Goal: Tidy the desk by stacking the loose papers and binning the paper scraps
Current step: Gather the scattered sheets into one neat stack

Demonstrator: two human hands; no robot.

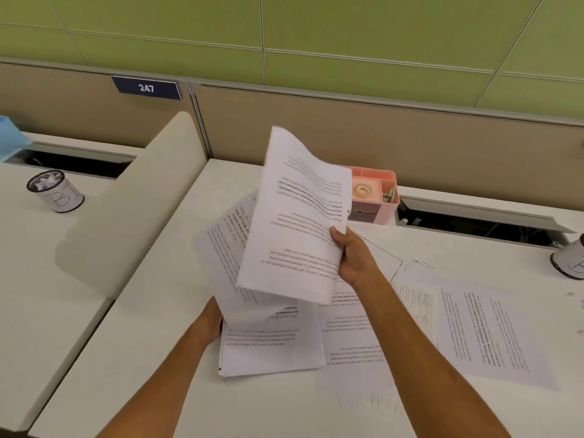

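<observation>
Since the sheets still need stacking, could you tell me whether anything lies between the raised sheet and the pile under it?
Nothing visible does. The right hand holds the sheet in the air above the pile, and only more held paper hangs between them. The left hand grips that paper at the pile's left edge.

Two hands were in view, the left hand (212, 320) and the right hand (354, 257); two labelled tins, one tin (57, 191) far left, another tin (570, 260) far right; one pink organiser (376, 197); one number plate (147, 88); the overlapping sheets could not be counted.
</observation>
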